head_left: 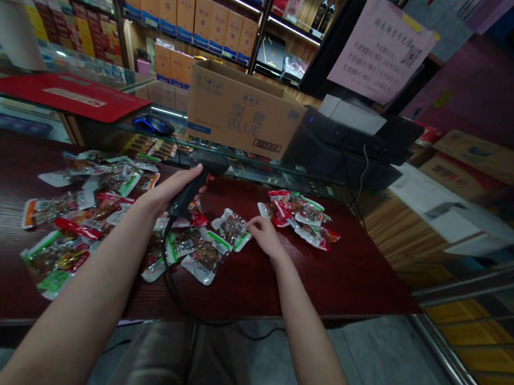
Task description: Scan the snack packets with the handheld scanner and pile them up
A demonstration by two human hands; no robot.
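My left hand (172,189) is wrapped round the handle of a black barcode scanner (185,197), whose head points away to the right. Its cable (169,273) drops over the table's front edge. With fingertips pinched, my right hand (266,234) grips the right edge of a clear snack packet (230,227) with a green strip. Below the scanner lie more green-edged packets (203,255). A larger spread of packets (110,176), some red or orange-edged, covers the table left of and behind my left forearm. Right of my right hand sits a smaller heap of packets (302,216).
The dark red table (321,281) meets a glass counter at the back. On that counter are a cardboard box (245,112), a computer mouse (153,125), a red mat (65,94) and a black printer (347,142). A metal rack (462,375) stands at the right.
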